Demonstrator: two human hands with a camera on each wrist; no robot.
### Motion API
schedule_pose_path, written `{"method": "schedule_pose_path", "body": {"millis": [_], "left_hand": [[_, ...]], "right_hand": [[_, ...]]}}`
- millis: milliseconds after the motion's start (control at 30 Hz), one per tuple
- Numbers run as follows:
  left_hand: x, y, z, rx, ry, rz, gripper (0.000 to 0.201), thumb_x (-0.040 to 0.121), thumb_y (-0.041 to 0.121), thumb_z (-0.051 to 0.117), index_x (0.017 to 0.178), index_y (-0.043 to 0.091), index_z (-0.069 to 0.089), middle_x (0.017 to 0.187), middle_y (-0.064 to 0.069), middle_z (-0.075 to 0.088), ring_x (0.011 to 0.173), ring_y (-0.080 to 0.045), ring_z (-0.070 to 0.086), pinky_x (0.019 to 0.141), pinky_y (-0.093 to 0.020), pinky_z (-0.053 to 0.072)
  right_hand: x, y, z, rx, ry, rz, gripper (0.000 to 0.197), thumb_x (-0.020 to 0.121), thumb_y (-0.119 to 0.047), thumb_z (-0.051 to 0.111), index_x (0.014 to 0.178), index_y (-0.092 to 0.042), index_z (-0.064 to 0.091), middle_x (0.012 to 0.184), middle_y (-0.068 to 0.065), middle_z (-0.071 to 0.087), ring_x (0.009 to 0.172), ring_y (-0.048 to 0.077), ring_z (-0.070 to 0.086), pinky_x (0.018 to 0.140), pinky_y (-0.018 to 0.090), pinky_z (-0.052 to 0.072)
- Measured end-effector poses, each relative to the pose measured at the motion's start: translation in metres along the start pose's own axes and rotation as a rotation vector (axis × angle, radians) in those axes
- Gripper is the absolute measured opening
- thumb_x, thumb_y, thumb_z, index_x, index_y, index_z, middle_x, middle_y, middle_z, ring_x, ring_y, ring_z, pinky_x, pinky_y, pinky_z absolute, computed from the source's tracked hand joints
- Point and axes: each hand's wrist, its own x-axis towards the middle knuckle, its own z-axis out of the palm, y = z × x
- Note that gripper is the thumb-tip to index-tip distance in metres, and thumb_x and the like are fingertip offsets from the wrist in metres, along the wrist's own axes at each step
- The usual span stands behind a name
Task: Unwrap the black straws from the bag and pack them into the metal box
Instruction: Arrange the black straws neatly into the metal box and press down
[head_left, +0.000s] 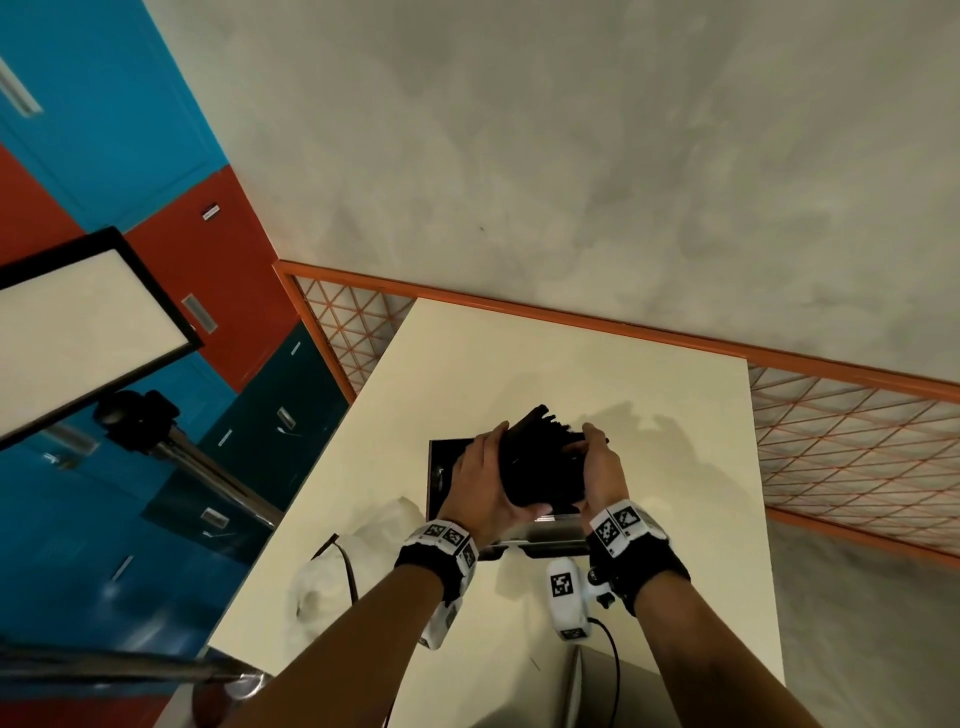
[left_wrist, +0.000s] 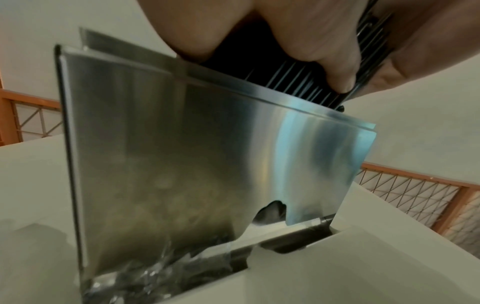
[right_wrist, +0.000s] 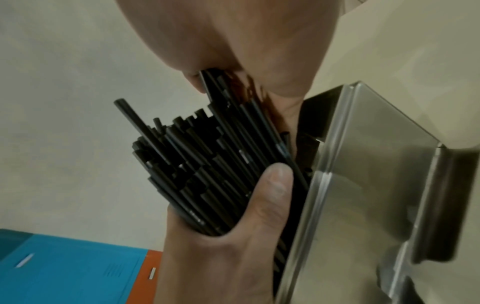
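**Both hands hold the straws over the box**

The left hand (head_left: 485, 480) and the right hand (head_left: 597, 470) grip one thick bundle of black straws (head_left: 540, 467) between them. In the head view the left hand is curled around the left side of the bundle, and the right hand is curled around its right side. The bundle is tilted, with its far ends pointing up and away from the person. The ends are not even; some straws stick out further than the others.

The bundle is just above the open metal box (head_left: 441, 467), which stands on the white desk (head_left: 571, 364). In the left wrist view the near ends of the straws (left_wrist: 285, 67) are at the top edge of the shiny box (left_wrist: 194, 154) wall, and a finger of the left hand (left_wrist: 311, 41) presses on them. In the right wrist view the right thumb (right_wrist: 272, 189) lies across the straws (right_wrist: 207, 164), right beside the box (right_wrist: 376, 164). I cannot tell if any straws are already inside.

A crumpled clear bag (head_left: 332, 571) lies on the desk, to the left of the left forearm. Behind the desk there is an orange fence (head_left: 831, 441) with a wire grid, and blue and red lockers (head_left: 130, 130) stand on the left.
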Motion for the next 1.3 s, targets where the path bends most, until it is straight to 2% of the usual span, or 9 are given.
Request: {"method": "schedule_pose_path", "body": {"millis": [167, 333, 400, 500, 600, 767, 967, 1133, 1300], "left_hand": [[0.002, 0.004, -0.005, 0.082, 0.007, 0.062, 0.115, 0.063, 0.061, 0.083, 0.152, 0.018, 0.025, 0.144, -0.003, 0.044, 0.134, -0.022, 0.042, 0.115, -0.045, 0.035], [0.004, -0.005, -0.009, 0.221, -0.019, 0.137, 0.107, 0.067, 0.058, 0.080, 0.152, 0.019, 0.027, 0.141, -0.002, 0.047, 0.130, -0.022, 0.046, 0.112, -0.044, 0.038], [0.006, -0.008, -0.008, 0.251, -0.055, 0.140, 0.107, 0.068, 0.056, 0.080, 0.152, 0.022, 0.025, 0.143, -0.002, 0.046, 0.131, -0.024, 0.045, 0.111, -0.045, 0.039], [0.007, -0.013, -0.005, 0.262, -0.081, 0.140, 0.104, 0.070, 0.056, 0.078, 0.153, 0.025, 0.024, 0.142, -0.001, 0.047, 0.128, -0.024, 0.048, 0.109, -0.045, 0.041], [0.007, -0.017, -0.002, 0.224, -0.075, 0.143, 0.101, 0.071, 0.054, 0.077, 0.154, 0.027, 0.025, 0.143, -0.001, 0.048, 0.126, -0.025, 0.049, 0.107, -0.046, 0.042], [0.007, -0.019, 0.001, 0.232, -0.099, 0.167, 0.093, 0.078, 0.053, 0.069, 0.155, 0.033, 0.021, 0.142, 0.002, 0.047, 0.127, -0.024, 0.047, 0.106, -0.047, 0.042], [0.005, -0.016, 0.001, 0.285, -0.057, 0.246, 0.092, 0.078, 0.048, 0.072, 0.155, 0.031, 0.024, 0.145, -0.001, 0.038, 0.131, -0.023, 0.039, 0.110, -0.044, 0.039], [0.008, -0.023, -0.003, 0.246, -0.073, 0.213, 0.103, 0.070, 0.065, 0.073, 0.155, 0.029, 0.027, 0.147, -0.004, 0.034, 0.135, -0.025, 0.036, 0.117, -0.043, 0.034], [0.012, -0.035, -0.021, 0.178, -0.193, 0.162, 0.107, 0.070, 0.062, 0.079, 0.156, 0.032, 0.022, 0.150, 0.001, 0.030, 0.137, -0.021, 0.034, 0.117, -0.038, 0.033]], "right_hand": [[-0.033, -0.024, 0.004, 0.168, -0.023, 0.074, 0.046, 0.088, -0.052, 0.053, 0.070, -0.012, 0.066, 0.073, 0.014, 0.072, 0.070, 0.032, 0.069, 0.069, 0.039, 0.055], [-0.033, -0.015, 0.015, 0.222, -0.066, 0.099, 0.032, 0.093, -0.037, 0.051, 0.082, -0.010, 0.064, 0.073, 0.013, 0.069, 0.066, 0.030, 0.065, 0.057, 0.031, 0.050], [-0.031, -0.009, 0.020, 0.152, -0.036, 0.107, 0.029, 0.094, -0.029, 0.050, 0.095, -0.006, 0.067, 0.080, 0.013, 0.068, 0.070, 0.031, 0.063, 0.059, 0.033, 0.049], [-0.021, -0.003, 0.020, -0.164, 0.009, 0.025, 0.036, 0.101, -0.023, 0.042, 0.122, 0.001, 0.058, 0.108, 0.019, 0.065, 0.095, 0.036, 0.063, 0.079, 0.040, 0.050], [-0.022, -0.004, 0.017, -0.398, 0.152, -0.152, 0.024, 0.099, -0.023, 0.049, 0.112, -0.006, 0.059, 0.112, 0.017, 0.065, 0.103, 0.037, 0.060, 0.077, 0.034, 0.043], [-0.032, 0.007, 0.013, -0.203, 0.256, -0.280, 0.014, 0.100, -0.033, 0.044, 0.107, -0.022, 0.049, 0.090, 0.016, 0.060, 0.079, 0.033, 0.057, 0.069, 0.034, 0.042], [-0.027, 0.014, 0.014, -0.291, 0.239, -0.270, 0.029, 0.101, -0.019, 0.037, 0.099, -0.007, 0.063, 0.100, 0.018, 0.063, 0.092, 0.036, 0.057, 0.076, 0.035, 0.042], [-0.024, 0.011, 0.012, -0.539, 0.170, -0.308, 0.030, 0.096, -0.011, 0.042, 0.070, -0.006, 0.057, 0.082, 0.019, 0.062, 0.080, 0.034, 0.053, 0.068, 0.036, 0.035], [-0.027, 0.013, -0.008, -0.322, 0.179, -0.521, 0.028, 0.097, -0.016, 0.044, 0.105, -0.017, 0.071, 0.102, 0.000, 0.069, 0.094, 0.020, 0.060, 0.087, 0.029, 0.046]]}}
